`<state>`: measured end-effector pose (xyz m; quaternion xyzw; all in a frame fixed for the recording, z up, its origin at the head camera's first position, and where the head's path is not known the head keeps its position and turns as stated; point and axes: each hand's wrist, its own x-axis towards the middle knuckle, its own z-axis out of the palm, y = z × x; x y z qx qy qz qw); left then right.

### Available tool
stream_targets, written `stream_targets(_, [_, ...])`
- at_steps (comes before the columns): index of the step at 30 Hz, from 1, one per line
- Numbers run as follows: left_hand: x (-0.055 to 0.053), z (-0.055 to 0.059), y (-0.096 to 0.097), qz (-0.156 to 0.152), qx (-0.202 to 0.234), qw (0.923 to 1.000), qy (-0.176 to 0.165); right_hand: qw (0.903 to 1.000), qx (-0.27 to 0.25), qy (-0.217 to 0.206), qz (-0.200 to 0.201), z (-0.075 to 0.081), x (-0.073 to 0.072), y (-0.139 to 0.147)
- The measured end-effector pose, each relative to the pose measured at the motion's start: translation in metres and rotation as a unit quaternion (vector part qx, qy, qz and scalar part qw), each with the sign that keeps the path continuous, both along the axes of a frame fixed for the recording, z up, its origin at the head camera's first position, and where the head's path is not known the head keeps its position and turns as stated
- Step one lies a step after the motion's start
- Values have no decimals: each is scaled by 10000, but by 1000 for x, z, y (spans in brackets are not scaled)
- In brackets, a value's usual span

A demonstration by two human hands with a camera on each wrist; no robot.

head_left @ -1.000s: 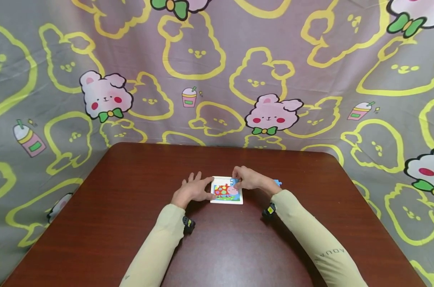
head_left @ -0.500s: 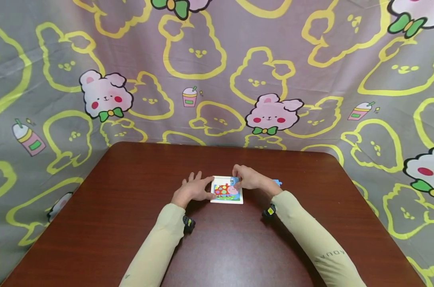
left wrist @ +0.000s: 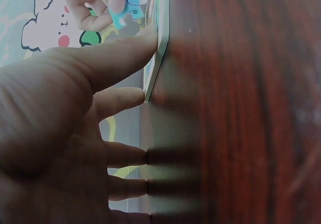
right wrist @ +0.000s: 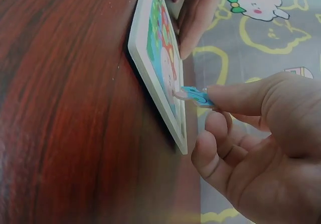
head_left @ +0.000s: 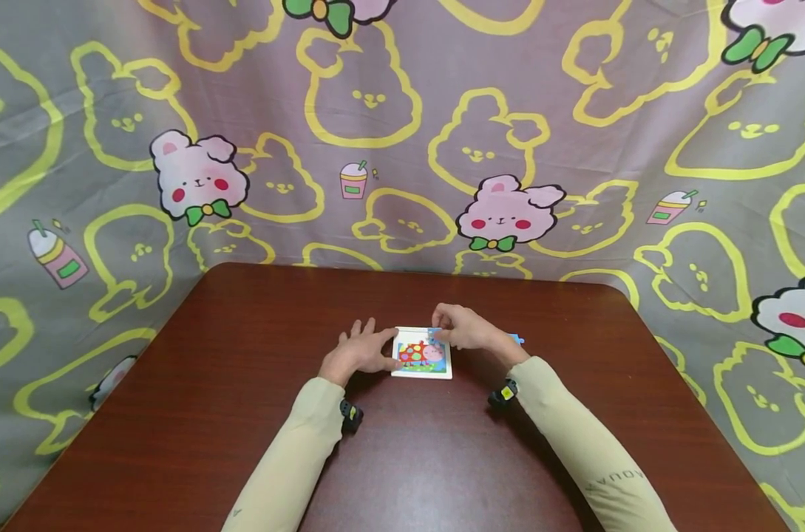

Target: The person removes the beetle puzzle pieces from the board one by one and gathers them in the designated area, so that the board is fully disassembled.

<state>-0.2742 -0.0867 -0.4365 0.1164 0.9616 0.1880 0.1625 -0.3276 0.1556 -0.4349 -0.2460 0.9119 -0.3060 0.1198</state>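
Observation:
A white-framed jigsaw board with a red, pink and blue picture lies flat on the table. My left hand rests at its left side, fingers spread and straight. In the left wrist view its thumb lies on the board's edge and the index fingertip touches a corner; the other fingertips meet the table. My right hand pinches a blue puzzle piece between thumb and finger, above the board's far right part. The piece is tilted, one end close to the board; whether it touches cannot be told.
Another blue piece lies on the table beyond the right wrist, partly hidden by it. A patterned cloth hangs behind the table's far edge.
My right hand has shifted slightly up and to the right with the puzzle piece, uncovering more of the board's right side. The left hand has stayed in place.

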Motion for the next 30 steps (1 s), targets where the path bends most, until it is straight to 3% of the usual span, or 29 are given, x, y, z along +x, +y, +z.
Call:
stream_targets(12, [2, 1, 0, -37, 88, 10000, -11, 9992, -376, -126, 75, 13, 5, 25])
stream_targets(19, [3, 2, -1, -25, 114, 9999, -44, 9974, -563, -441, -14, 13, 3, 45])
stream_targets(30, [1, 1, -1, -46, 65, 10000, -36, 9977, -418, -470, -238, 17, 1, 83])
